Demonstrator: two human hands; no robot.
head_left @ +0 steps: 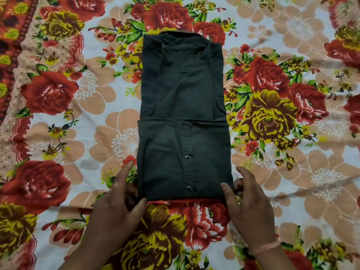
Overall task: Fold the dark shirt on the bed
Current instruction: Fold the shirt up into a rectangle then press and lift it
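**Both hands pinching the near fold of the shirt**

Nearest me, I am seeing a thin pink thread band [266, 248] circling the right wrist. Just beyond it the right hand [248, 197] is pinching the near right corner of the dark button-up cotton shirt [183, 94], with the thumb lying on top and the fingers curling at the cloth's side edge. Opposite, the left hand [116, 199] is gripping the near left corner in much the same way, its forefinger stretching along the shirt's side. I am reading this as a two-corner hold, meant to lift the near end evenly so the layers are not sliding apart.

Between the hands and running away from them, the shirt is lying as a narrow panel with the sleeves tucked in. Its lower part is already doubled over, so the placket and its two shiny snap buttons [187, 157] are facing up. Farthest from the hands the collar [175, 34] is resting flat. One more fold toward the collar seems to be what is left.

Under everything a floral bedsheet [272, 172] is spreading, red and yellow roses on pale ground, lightly wrinkled. A darker patterned border [11, 55] is running far out past the left hand. Nothing of the room is showing.
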